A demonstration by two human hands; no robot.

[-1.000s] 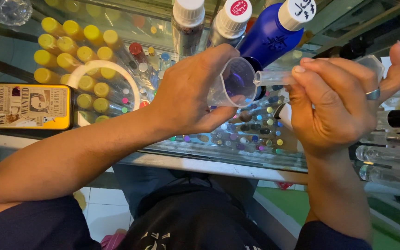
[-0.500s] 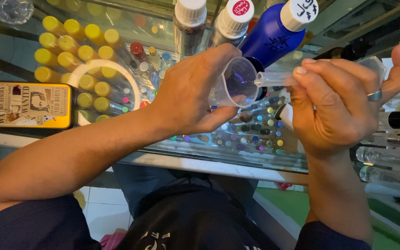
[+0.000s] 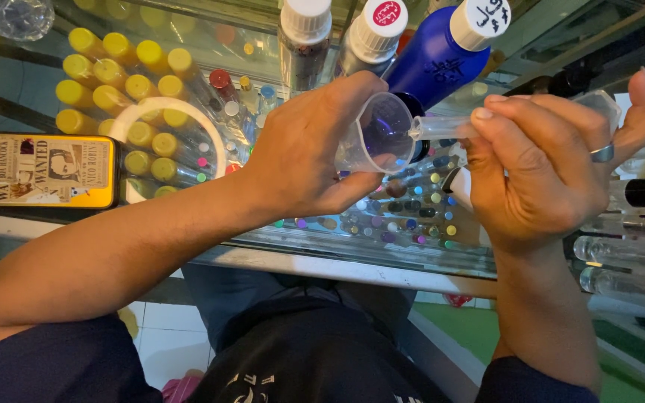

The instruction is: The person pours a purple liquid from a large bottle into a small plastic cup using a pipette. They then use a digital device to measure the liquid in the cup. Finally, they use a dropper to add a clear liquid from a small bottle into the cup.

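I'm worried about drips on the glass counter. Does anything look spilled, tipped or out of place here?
No spill shows. The left hand holds a small clear cup tipped on its side, spout at the mouth of a clear tube in the right hand. That tilt looks deliberate. The bottles behind stand capped.

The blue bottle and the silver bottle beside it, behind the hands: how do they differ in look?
The blue bottle has a glossy deep-blue body; the silver bottle is metallic grey. The blue bottle's white cap bears black handwriting, while the silver bottle's white cap carries a round red sticker. The blue bottle's base is hidden behind the clear measuring cup. Both lean the same way.
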